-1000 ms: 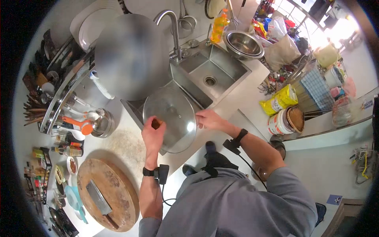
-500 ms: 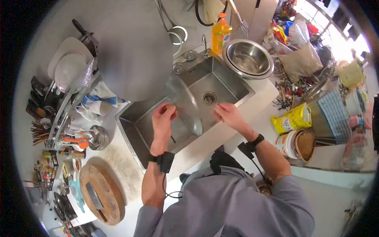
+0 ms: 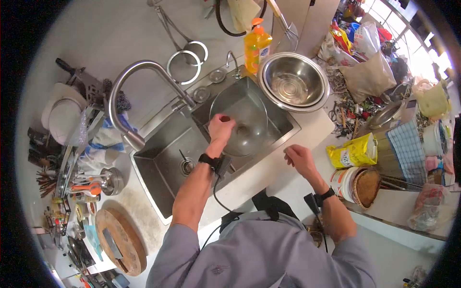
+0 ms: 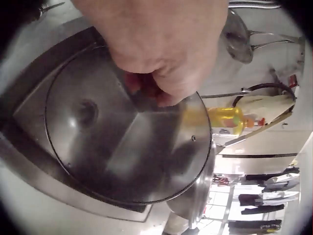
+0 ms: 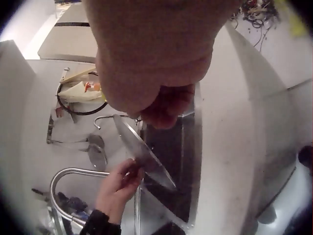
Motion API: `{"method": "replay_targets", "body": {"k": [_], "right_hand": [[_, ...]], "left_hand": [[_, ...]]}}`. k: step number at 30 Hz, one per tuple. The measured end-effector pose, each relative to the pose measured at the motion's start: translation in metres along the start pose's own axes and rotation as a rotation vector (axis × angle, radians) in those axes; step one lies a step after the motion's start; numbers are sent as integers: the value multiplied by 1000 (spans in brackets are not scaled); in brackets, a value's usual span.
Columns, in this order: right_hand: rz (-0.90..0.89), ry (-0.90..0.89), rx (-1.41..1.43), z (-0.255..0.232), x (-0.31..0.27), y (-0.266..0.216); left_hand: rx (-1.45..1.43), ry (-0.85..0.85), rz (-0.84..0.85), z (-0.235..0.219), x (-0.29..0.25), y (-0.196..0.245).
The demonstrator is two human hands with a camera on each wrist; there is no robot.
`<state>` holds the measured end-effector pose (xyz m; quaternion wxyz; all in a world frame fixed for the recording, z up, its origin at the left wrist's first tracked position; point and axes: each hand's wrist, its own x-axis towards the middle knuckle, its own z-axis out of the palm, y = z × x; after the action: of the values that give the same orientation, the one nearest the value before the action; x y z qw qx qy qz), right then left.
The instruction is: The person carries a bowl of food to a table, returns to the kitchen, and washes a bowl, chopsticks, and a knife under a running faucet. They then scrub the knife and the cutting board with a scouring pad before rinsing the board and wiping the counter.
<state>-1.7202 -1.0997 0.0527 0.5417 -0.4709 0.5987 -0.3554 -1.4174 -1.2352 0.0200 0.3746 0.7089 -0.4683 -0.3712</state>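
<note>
My left hand (image 3: 221, 129) grips a round clear glass lid (image 3: 250, 113) by its brown knob. The lid is tilted over the right basin of the steel sink (image 3: 283, 130), and the drain shows through the glass. In the left wrist view, the lid's thin metal rim (image 4: 54, 142) runs all the way round below the hand, which hides most of the knob. My right hand (image 3: 300, 158) hovers near the counter's front edge, fingers loosely curled around nothing. From the right wrist, the lid (image 5: 146, 154) appears nearly edge-on, beyond that hand.
Stacked steel bowls (image 3: 295, 81) stand right of the sink, beside an orange soap bottle (image 3: 257, 47). A tall faucet (image 3: 126, 79) arches over the left basin. Left on the counter lie a round chopping board (image 3: 137, 240) and a cleaver (image 3: 112, 244). Two strainers (image 3: 184, 67) hang on the wall.
The lid has moved from the left basin across to the right one in my left hand. My right hand has let go of the rim and drawn back toward the counter edge.
</note>
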Motion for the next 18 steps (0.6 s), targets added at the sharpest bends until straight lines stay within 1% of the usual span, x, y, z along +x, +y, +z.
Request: {"method": "replay_targets", "body": {"k": [1,2,4,5,6,8,9,11,12,13,14,15,16,18], "right_hand": [[24,5,-15,-6,-4,5],[49,9,-31,-12,-8,10],[76,32,-59,-21,-16,22],[90,47,-84,-25,-20,27],[101,54,-86,-28,-24,34],[115,72,-81,-39,-30,50],[128,110,-85,-45,-32,57],[122,112,-119,-50,-36,66],[137,158,-119,-54,-39,67],[134,144,-121,-57,-40,66],[130,123,-123,-59,-40,66],[128,111,-102,-61,-40,61],[131,126,-100,-63,-39,61],[161,128,-153,-63,-36,62]], "left_hand": [[133,55,48,9,6,-7],[129,43,43,19,13,-15],[317,33,9,36,24,-33],[316,21,4,45,31,-43],[391,-8,-14,56,40,-61],[538,-50,-46,73,53,-78],[610,-71,-59,81,55,-86],[695,-132,108,97,66,-118],[740,-220,64,105,70,-123],[628,-191,-25,140,117,-221],[625,-221,-4,148,102,-204],[616,-163,31,138,79,-166],[608,-96,60,130,64,-144],[775,-149,327,153,99,-225]]}}
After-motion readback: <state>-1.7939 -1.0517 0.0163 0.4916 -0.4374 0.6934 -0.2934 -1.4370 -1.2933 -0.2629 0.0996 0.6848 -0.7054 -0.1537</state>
